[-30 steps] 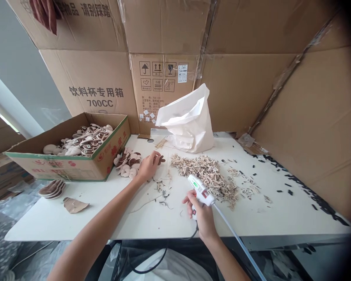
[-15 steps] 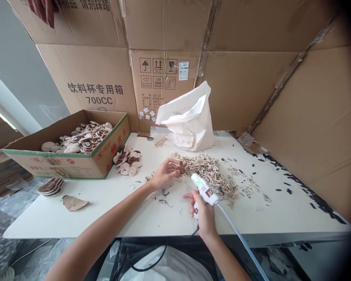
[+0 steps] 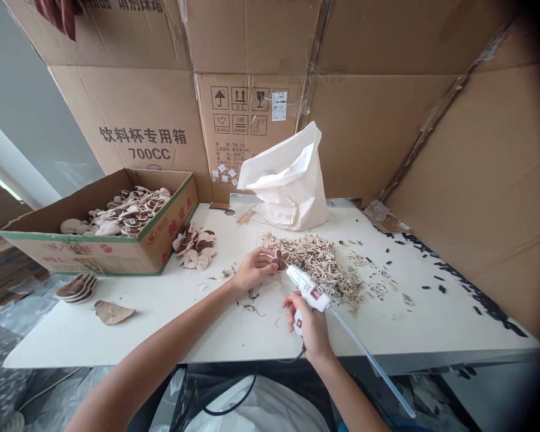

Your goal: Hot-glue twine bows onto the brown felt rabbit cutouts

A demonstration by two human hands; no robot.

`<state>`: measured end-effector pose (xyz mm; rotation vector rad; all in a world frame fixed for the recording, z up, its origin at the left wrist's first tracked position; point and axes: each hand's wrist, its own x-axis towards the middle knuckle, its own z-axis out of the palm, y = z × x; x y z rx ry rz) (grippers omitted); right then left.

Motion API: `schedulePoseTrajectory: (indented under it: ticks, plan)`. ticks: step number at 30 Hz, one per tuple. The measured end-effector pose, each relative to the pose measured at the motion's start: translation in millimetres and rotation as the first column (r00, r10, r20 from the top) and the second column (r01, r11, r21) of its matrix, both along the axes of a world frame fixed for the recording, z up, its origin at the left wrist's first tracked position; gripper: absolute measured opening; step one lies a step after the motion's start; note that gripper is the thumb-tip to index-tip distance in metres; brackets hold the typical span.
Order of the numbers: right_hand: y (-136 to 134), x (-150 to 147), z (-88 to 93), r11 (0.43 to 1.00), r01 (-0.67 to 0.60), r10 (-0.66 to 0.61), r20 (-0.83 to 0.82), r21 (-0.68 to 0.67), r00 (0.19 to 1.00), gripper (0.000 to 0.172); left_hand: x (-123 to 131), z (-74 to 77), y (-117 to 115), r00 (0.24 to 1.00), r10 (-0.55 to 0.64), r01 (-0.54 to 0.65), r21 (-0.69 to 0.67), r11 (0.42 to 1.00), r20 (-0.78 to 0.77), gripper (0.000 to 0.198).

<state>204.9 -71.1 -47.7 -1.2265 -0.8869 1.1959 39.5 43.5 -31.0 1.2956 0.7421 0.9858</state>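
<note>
Between the fingertips of my left hand [image 3: 254,268] is a small brown felt-like piece with rounded lobes [image 3: 279,260]. My right hand [image 3: 309,318] is wrapped round the handle of a white hot glue gun [image 3: 309,288], whose nozzle points up and left, right at the brown piece. Whether the tip touches it I cannot tell. A long clear glue stick [image 3: 371,360] sticks out of the gun's back end. Just behind both hands lies a heap of small beige strips [image 3: 317,258]. Left of them sits a pile of pink and brown fabric pieces [image 3: 195,246].
A cardboard box [image 3: 94,252] full of similar pieces stands at the left. A white bag [image 3: 292,198] is at the back, against cardboard walls. Black bits [image 3: 468,288] lie along the table's right side. Stacked brown pieces [image 3: 76,288] and a torn cardboard scrap [image 3: 112,312] lie front left.
The glue gun's nozzle has moved up and left to the brown piece, and my right fingers have closed more on the handle. The left hand still holds the piece, now turned slightly.
</note>
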Motion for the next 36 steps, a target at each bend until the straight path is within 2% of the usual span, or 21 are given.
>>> schedulePoseTrajectory:
  ticks: [12,36]
  plan:
    - [-7.6,-7.8,26.1,0.996,0.044,-0.039,0.066,-0.077,0.997,0.029,-0.1,4.9,-3.4,0.999,-0.018,0.017,0.020,1.000,0.050,0.041]
    - [-8.5,-8.4,29.4,0.992,0.054,-0.047,0.062,-0.113,0.997,0.026,-0.4,5.0,-4.3,0.995,-0.022,0.019,0.033,0.999,0.097,0.037]
